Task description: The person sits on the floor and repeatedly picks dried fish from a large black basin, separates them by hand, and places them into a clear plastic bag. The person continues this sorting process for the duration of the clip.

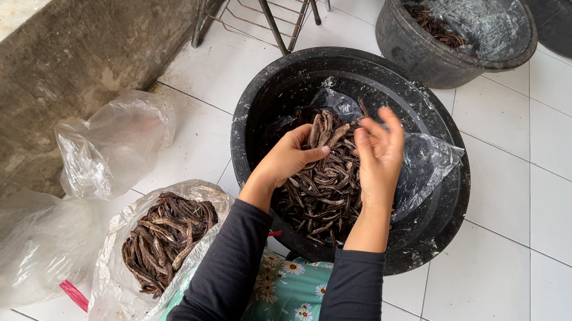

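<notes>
A big black tub (427,228) stands on the white tiled floor in front of me. Inside it lies a clear plastic bag (427,161) and a heap of dark brown dried pods (321,196). My left hand (290,157) grips a small bunch of pods above the heap. My right hand (377,152) is raised beside it with the fingers spread and bent, touching the top of that bunch. Both arms wear black sleeves.
A clear bag filled with the same pods (165,236) sits at my left knee. Two more crumpled plastic bags (114,142) lie by a concrete wall (63,52). A second black tub (455,30) with a few pods stands behind, beside a metal rack (259,9).
</notes>
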